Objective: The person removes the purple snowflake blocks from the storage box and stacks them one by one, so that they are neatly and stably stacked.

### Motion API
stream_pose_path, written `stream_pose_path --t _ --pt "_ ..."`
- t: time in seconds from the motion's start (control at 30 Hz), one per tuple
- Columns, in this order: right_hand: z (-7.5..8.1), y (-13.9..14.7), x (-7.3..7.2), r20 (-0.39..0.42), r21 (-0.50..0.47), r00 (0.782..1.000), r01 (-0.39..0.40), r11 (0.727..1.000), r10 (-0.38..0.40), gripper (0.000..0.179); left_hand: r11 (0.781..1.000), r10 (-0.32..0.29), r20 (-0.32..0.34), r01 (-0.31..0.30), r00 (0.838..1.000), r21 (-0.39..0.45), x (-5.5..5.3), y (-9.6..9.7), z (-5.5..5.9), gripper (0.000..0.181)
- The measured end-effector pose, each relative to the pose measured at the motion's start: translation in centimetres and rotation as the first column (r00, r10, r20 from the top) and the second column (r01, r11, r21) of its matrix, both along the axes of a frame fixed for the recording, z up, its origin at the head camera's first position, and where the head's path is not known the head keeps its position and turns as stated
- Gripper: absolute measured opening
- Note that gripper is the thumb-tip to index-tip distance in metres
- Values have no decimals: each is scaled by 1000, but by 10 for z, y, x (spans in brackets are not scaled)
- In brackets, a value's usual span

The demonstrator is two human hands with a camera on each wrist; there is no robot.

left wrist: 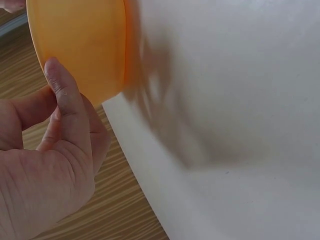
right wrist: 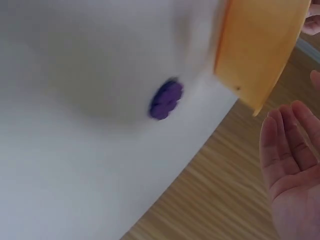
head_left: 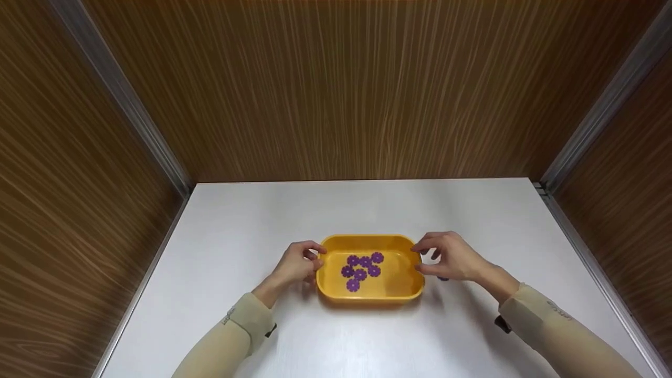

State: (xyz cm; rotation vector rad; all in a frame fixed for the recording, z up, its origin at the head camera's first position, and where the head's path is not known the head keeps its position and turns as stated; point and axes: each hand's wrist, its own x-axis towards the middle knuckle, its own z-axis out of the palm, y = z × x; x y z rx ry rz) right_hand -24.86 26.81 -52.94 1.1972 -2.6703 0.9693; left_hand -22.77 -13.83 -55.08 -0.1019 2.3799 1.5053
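Observation:
A yellow-orange plastic tray (head_left: 370, 298) stands on the white table in the head view. Several purple flower-shaped discs (head_left: 360, 274) lie inside it, mostly left of its middle. At the tray's left end my left hand (head_left: 295, 262) pinches the rim; the left wrist view has its fingers against the tray wall (left wrist: 80, 40). My right hand (head_left: 452, 257) is by the right end, thumb and fingers spread. The right wrist view shows that right hand (right wrist: 295, 160) with nearly straight fingers, just apart from the tray. One more purple disc (right wrist: 166, 99) lies on the table, mostly hidden below the right hand in the head view.
The white table (head_left: 236, 220) meets a wood-grain panel (head_left: 362, 94) at the back. Similar panels rise at left (head_left: 79, 210) and right (head_left: 625, 173), with metal strips along their edges. Shadows of the hands and tray fall on the tabletop.

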Motion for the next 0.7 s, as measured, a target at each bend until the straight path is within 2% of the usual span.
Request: stream_pose_path --t 0.2,0.7 --pt "1 -19 -3 -15 -18 999 -44 999 43 28 1000 -7 -12 7 1000 6 0 -2 -1 26" --pt "-10 -42 -8 111 65 988 -116 991 108 33 999 -31 -30 32 999 23 2 -1 -2 27"
